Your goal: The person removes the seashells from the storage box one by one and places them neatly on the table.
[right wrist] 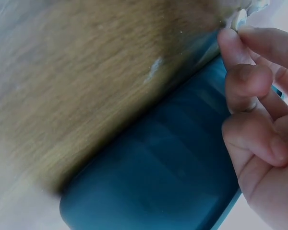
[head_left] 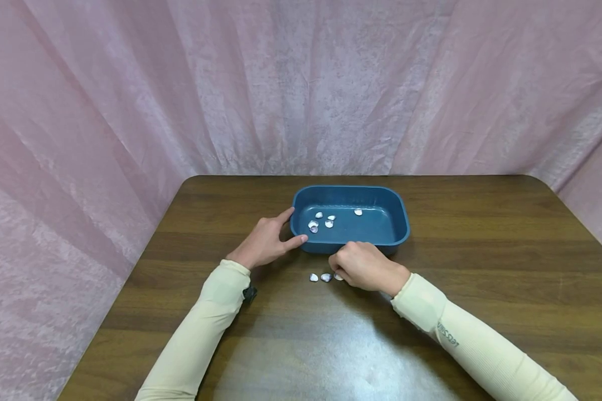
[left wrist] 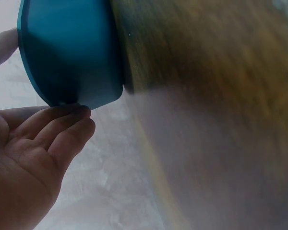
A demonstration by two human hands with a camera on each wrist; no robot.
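My right hand point(head_left: 363, 266) pinches a small white shell point(right wrist: 239, 20) between thumb and index finger, low over the table in front of a blue plastic basin point(head_left: 351, 243). The other fingers of that hand are curled in the right wrist view. To the left of it, a white shell point(head_left: 313, 277) and a white-and-purple shell point(head_left: 326, 277) lie in a row on the table. My left hand point(head_left: 266, 240) touches the basin's left end, thumb at the front rim and fingers nearly straight along the side. Several similar shells point(head_left: 329, 223) lie inside the basin, mostly toward its left.
The brown wooden table point(head_left: 461, 267) extends to both sides of the basin and toward me. Behind its far edge hangs a pink curtain point(head_left: 301, 89). A lone shell point(head_left: 358, 211) lies near the basin's back wall.
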